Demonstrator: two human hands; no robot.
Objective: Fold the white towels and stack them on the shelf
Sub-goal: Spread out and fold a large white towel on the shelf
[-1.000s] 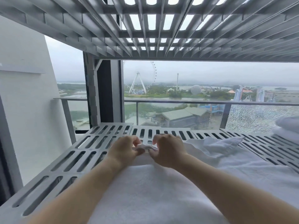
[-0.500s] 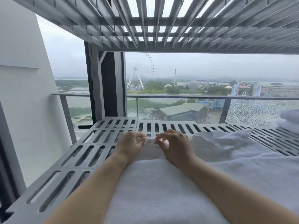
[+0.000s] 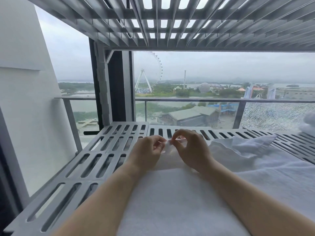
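A large white towel [image 3: 179, 198] lies spread over the grey slotted shelf [image 3: 95, 160], reaching from the near edge to the right. Its far left corner is lifted off the shelf. My left hand [image 3: 146, 150] pinches that corner from the left. My right hand [image 3: 192, 149] pinches the same corner from the right, its fingers arched over it. The two hands almost touch. A rumpled fold of the towel [image 3: 242, 147] rises behind my right hand.
A stack of folded white towels [image 3: 309, 123] sits at the far right edge of the shelf. Another slotted shelf [image 3: 170, 23] hangs close overhead. A white wall [image 3: 22, 116] stands at the left. Behind the shelf are a dark post [image 3: 115, 89] and a window.
Both hands have lifted the towel's corner slightly and my right fingers have arched higher over it. The camera has tilted, so the shelf sits a little higher in view.
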